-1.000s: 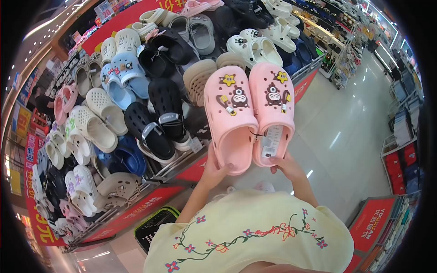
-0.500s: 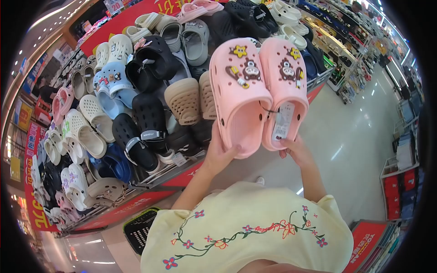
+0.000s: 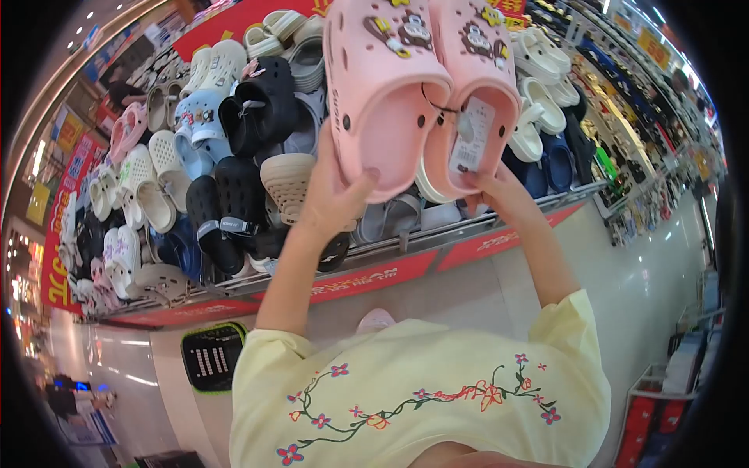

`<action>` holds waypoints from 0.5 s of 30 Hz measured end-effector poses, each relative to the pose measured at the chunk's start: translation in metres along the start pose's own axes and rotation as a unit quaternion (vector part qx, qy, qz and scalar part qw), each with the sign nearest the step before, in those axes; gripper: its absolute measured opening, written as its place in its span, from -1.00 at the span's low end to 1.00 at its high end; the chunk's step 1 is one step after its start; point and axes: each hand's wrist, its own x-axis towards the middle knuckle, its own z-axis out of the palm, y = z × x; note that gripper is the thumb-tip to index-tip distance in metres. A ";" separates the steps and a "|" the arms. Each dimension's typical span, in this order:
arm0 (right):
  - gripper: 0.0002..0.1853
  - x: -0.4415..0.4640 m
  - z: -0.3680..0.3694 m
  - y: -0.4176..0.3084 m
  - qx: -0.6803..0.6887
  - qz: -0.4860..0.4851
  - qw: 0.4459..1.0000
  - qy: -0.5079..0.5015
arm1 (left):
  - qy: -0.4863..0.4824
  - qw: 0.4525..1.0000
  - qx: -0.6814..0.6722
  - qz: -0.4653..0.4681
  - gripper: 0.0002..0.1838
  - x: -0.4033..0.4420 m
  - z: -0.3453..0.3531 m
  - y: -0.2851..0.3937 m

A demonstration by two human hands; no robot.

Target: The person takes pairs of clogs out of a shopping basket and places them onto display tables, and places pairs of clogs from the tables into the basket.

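We see the toes of both pink clogs cut off at the top edge, and with them part of the charms. The left clog (image 3: 382,129) hides our left hand's (image 3: 337,191) fingers from us; we see that thumb inside the heel, so the hand is closed around it. Our right hand (image 3: 499,189) grips the right clog (image 3: 477,93) by its heel, thumb inside, the other fingers partly hidden below. We hold the pair up over the front edge of the rack (image 3: 390,253), soles away from us. The print on the tag (image 3: 473,134) is too small for us to read. Our shirt (image 3: 421,382) covers most of our one visible shoe (image 3: 376,319), and shoes at the rack's far left overlap too much to count.

We count two pink clogs, one in each hand, joined by one black cord (image 3: 437,104), and one tag, in the right clog. On the rack we count two black clogs (image 3: 237,191) with pale bands, side by side, and two light blue ones (image 3: 200,129) behind them. One black basket (image 3: 213,357) with a green rim stands on the floor, left of our shirt.
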 end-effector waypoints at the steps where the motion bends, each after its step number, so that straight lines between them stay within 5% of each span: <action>1: -0.61 0.014 -0.002 -0.005 0.006 -0.008 1.000 -0.028 | 0.006 1.000 -0.014 -0.017 -0.22 0.009 -0.004 0.002; 7: -0.63 0.105 -0.002 -0.022 -0.066 -0.020 0.995 -0.079 | 0.030 0.959 0.268 -0.089 -0.45 0.059 -0.047 -0.019; 15: -0.51 0.174 -0.009 -0.013 -0.118 0.070 0.988 -0.069 | -0.036 0.948 0.246 -0.200 -0.32 0.090 -0.078 -0.090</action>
